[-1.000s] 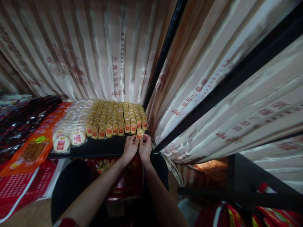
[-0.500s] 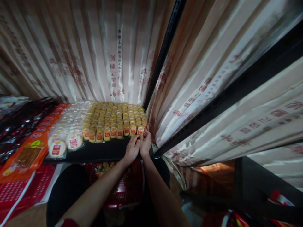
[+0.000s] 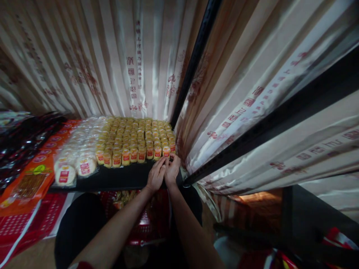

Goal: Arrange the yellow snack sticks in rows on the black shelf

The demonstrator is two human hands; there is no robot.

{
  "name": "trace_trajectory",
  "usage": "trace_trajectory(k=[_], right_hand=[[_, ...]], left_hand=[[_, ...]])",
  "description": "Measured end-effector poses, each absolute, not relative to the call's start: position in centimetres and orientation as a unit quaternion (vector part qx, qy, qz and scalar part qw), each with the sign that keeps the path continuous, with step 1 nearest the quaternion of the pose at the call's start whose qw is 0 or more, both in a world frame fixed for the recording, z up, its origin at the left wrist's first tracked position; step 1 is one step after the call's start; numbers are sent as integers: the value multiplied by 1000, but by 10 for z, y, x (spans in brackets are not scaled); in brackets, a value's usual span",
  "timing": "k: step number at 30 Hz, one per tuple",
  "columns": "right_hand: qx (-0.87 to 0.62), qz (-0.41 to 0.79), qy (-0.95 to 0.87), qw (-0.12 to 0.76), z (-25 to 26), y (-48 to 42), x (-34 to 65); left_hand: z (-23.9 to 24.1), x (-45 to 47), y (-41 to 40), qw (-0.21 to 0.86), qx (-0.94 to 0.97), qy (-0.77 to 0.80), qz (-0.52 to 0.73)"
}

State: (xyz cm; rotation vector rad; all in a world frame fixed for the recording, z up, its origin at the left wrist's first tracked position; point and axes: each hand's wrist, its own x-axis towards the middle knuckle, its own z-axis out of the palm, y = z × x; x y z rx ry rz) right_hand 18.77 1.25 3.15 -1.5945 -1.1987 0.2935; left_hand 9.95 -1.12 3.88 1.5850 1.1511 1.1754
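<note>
Many small yellow wrapped cakes with red labels (image 3: 134,136) stand in rows on a black shelf (image 3: 120,178). My left hand (image 3: 156,174) and my right hand (image 3: 172,170) rest together at the right end of the front row. Their fingertips are stretched forward and press against the last small cake (image 3: 166,151) there. Neither hand wraps round anything.
Round white wrapped cakes (image 3: 75,158) lie left of the yellow ones. Orange snack packets (image 3: 30,179) and dark packets (image 3: 19,144) fill the far left. Printed satin curtains (image 3: 252,97) hang behind and to the right, with a black pole (image 3: 193,63). A red basket (image 3: 146,220) sits below the shelf.
Both hands carried the small cake forward from the shelf's front edge and set it into the front row. The fingers have straightened from a pinch to a push.
</note>
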Motion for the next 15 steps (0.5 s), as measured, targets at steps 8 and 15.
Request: trace_trajectory(k=[8, 15], right_hand=[[-667, 150, -524, 508, 29, 13, 188], [-663, 124, -532, 512, 29, 13, 188]], left_hand=[[38, 101, -11, 383, 661, 467, 446], [34, 101, -10, 363, 662, 484, 443]])
